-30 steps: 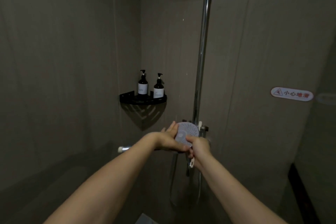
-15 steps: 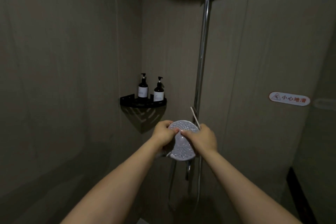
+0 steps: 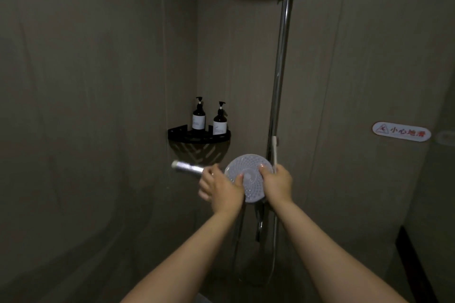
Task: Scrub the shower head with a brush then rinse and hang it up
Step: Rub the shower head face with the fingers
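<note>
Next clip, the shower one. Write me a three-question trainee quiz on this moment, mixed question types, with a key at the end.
1. True or false: the shower head hangs in its wall bracket.
2. How many pump bottles stand on the black corner shelf?
   A. one B. two C. three
3. Fill in: the thin white brush sticks up from the ___ hand.

Key
1. False. Both hands hold it, its nozzle face toward the camera: the left hand at its left edge, the right hand at its right edge.
2. B: the left bottle and the right bottle.
3. Right.
</note>
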